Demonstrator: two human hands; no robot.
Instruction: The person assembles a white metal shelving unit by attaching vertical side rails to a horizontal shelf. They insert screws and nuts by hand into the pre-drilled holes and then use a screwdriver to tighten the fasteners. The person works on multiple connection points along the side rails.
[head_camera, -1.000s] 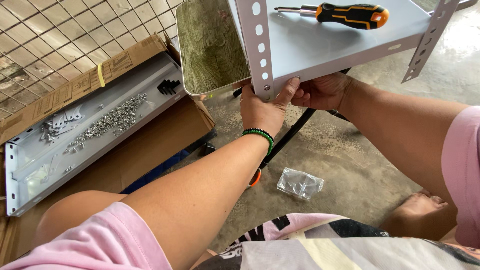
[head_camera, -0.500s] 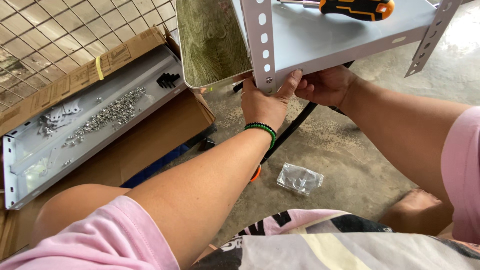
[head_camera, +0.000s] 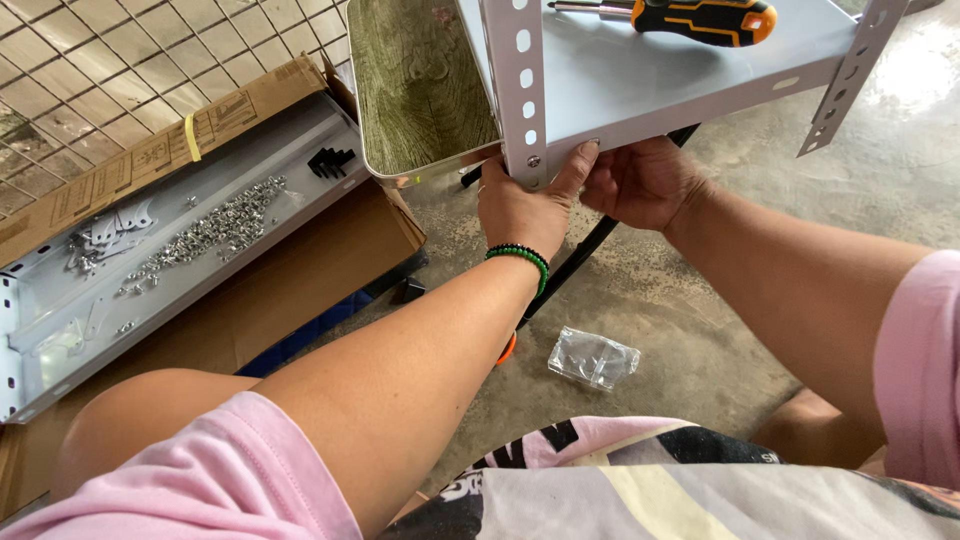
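Over the last second the grey metal shelf panel and its perforated corner post have drifted slightly up and to the right in the view, and the hands have stayed with them. The left hand keeps its place at the foot of the post, thumb raised against the lip of the panel just beside the small bolt head. The right hand remains tucked under the panel's near edge, fingers curled up out of sight, so whether it pinches a nut or anything else cannot be told. As a judgement, this near corner joint is what is being worked on, and it is being steadied rather than shifted.

The panel is smooth painted sheet steel with a folded rim; the post is angle iron with a row of oval slots, and a second slotted post slants down at the far right corner. A screwdriver with a black and orange handle lies on top of the panel (untouched). Behind the post leans a board with a greenish wood-grain face and rounded corners.

On the rough concrete floor a crumpled clear plastic bag lies between the forearms. To the left, an open cardboard box carries another grey panel, strewn with small shiny screws and nuts and a few black plastic caps near its far corner.
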